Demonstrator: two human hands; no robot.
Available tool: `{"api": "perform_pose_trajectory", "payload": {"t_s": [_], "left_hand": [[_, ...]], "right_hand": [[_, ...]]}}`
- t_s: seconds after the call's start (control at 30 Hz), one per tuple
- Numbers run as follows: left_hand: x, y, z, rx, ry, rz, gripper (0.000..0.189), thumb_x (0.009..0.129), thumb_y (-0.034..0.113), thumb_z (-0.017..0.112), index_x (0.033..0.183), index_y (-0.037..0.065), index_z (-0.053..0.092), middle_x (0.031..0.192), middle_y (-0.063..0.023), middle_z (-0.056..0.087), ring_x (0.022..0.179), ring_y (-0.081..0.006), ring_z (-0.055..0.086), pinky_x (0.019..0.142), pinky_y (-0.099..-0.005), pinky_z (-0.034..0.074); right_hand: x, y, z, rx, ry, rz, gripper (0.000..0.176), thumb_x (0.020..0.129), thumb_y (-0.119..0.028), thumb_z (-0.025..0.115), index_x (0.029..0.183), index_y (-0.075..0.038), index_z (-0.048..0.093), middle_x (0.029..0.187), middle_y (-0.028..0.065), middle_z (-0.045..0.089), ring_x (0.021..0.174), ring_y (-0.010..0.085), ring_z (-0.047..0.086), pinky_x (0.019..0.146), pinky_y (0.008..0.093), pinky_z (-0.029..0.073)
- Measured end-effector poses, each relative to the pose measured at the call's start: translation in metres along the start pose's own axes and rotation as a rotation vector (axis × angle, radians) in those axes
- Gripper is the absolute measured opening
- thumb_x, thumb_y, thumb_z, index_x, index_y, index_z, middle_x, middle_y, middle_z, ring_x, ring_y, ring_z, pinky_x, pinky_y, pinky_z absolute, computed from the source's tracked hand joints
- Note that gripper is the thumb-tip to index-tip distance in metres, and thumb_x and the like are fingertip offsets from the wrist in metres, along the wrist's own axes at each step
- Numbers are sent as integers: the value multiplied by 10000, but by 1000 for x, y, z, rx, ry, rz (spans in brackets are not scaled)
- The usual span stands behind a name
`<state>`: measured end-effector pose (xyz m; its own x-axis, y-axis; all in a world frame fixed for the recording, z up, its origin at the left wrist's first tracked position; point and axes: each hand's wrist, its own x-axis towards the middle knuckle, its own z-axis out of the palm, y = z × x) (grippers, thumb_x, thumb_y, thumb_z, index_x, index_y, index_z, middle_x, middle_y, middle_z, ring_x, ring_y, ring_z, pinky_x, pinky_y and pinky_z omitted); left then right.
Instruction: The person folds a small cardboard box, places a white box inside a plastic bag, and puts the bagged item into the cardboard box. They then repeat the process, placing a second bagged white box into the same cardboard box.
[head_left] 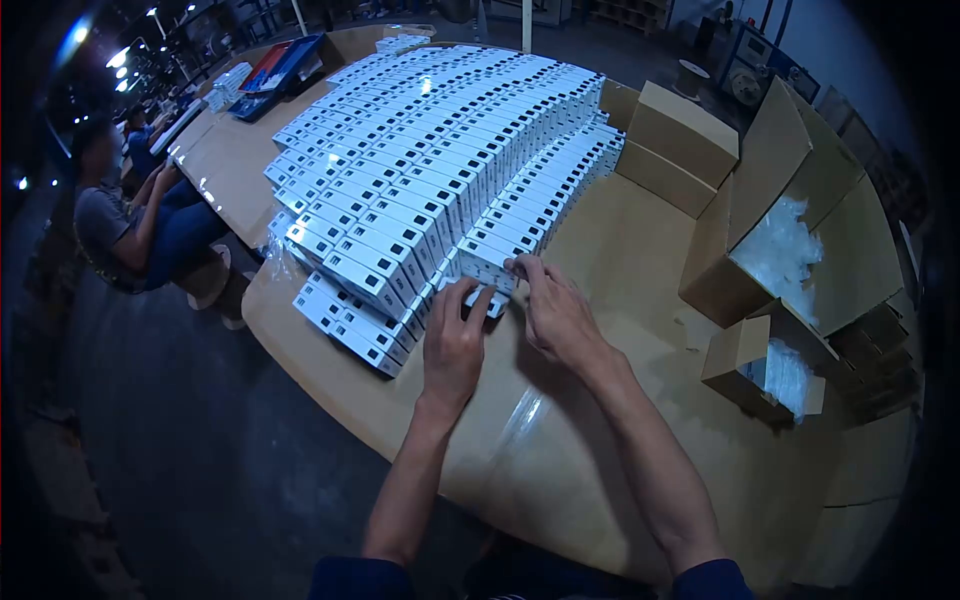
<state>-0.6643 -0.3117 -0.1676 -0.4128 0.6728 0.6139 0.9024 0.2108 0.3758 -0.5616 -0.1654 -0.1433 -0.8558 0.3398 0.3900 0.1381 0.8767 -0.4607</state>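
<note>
A large stack of small white boxes (430, 160) with dark square marks covers the far half of a brown table (620, 260), laid in several long rows. My left hand (455, 340) rests fingers-forward on a white box (478, 298) at the near end of the rows. Beside it, my right hand (555, 310) pinches the near corner of the end box in the adjoining row (490, 255) with thumb and fingertips. Both hands touch the boxes at the stack's front edge.
Open cardboard cartons (790, 250) holding clear plastic bags stand at the right, a smaller one (765, 370) nearer me. Closed cartons (680, 135) sit behind the stack. A seated person (140, 220) works at the left. Blue and red trays (275, 70) lie at the far left.
</note>
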Motion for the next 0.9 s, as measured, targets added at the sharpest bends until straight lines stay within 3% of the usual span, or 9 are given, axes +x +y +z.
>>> {"api": "perform_pose_trajectory", "payload": {"t_s": [0.2, 0.3, 0.4, 0.43, 0.47, 0.57, 0.7, 0.8, 0.9], "left_hand": [[-12, 8, -12, 78, 45, 33, 290, 852, -7, 663, 1138, 19, 705, 1158, -114, 609, 1148, -307, 578, 969, -466, 489], [-19, 23, -20, -20, 80, 27, 313, 818, -40, 695, 1123, 29, 704, 1136, -122, 618, 1182, -364, 568, 999, -500, 480], [-24, 49, -24, -123, 130, 86, 363, 783, -89, 705, 1123, 38, 704, 1144, -141, 616, 1173, -409, 583, 898, -471, 547], [-24, 57, -23, -145, 128, 134, 374, 772, -91, 710, 1122, 41, 704, 1144, -140, 616, 1170, -409, 583, 876, -460, 555], [-26, 65, -22, -164, 125, 178, 385, 761, -93, 716, 1121, 43, 704, 1143, -140, 615, 1166, -409, 584, 854, -450, 562], [-23, 105, -16, -255, 86, 269, 407, 716, -84, 740, 1101, 42, 700, 1140, -129, 617, 1135, -389, 596, 875, -470, 546], [1, 158, -4, -443, -86, 375, 374, 759, 78, 854, 1083, 32, 672, 1141, -131, 620, 1088, -341, 628, 892, -444, 539], [40, 197, -1, -623, -225, 377, 329, 771, 25, 834, 1045, 37, 653, 1104, -140, 634, 1033, -341, 650, 868, -430, 544], [96, 233, 27, -533, -158, 515, 244, 834, 31, 781, 1035, 16, 644, 1061, -148, 643, 948, -328, 653, 816, -422, 541]], "right_hand": [[-8, -3, -12, 115, 16, 38, 522, 865, 54, 518, 1377, -17, 441, 1117, 219, 675, 1200, 411, 560, 999, 505, 452], [-28, -6, -23, 164, 220, 12, 510, 928, 9, 543, 1426, -37, 444, 1060, 186, 673, 1066, 340, 636, 930, 444, 505], [-63, -26, -62, 693, -79, 462, 499, 1015, -119, 588, 1489, -82, 436, 1012, 119, 652, 889, 218, 651, 798, 364, 534], [-77, -25, -63, 853, -119, 506, 528, 1054, -252, 614, 1529, -122, 424, 1000, 59, 621, 770, 116, 594, 703, 278, 513], [-89, -20, -64, 942, -189, 501, 517, 1064, -258, 606, 1534, -127, 434, 994, 22, 614, 820, 85, 581, 706, 250, 502], [-109, -25, -83, 1336, 11, 577, 350, 1081, -177, 560, 1417, -78, 566, 1031, 20, 641, 955, 71, 570, 769, 244, 510], [-140, 0, -122, 1044, 262, 472, 190, 1053, -84, 567, 1182, -31, 697, 1131, 32, 695, 1030, 103, 608, 926, 276, 492], [-171, 24, -172, 919, 352, 494, 178, 1029, -15, 555, 1111, -1, 713, 1071, 35, 712, 1023, 119, 639, 939, 279, 498], [-191, 43, -232, 694, 485, 509, 214, 1008, 39, 525, 1082, 9, 723, 1042, 60, 724, 1013, 125, 648, 946, 280, 496]]}}
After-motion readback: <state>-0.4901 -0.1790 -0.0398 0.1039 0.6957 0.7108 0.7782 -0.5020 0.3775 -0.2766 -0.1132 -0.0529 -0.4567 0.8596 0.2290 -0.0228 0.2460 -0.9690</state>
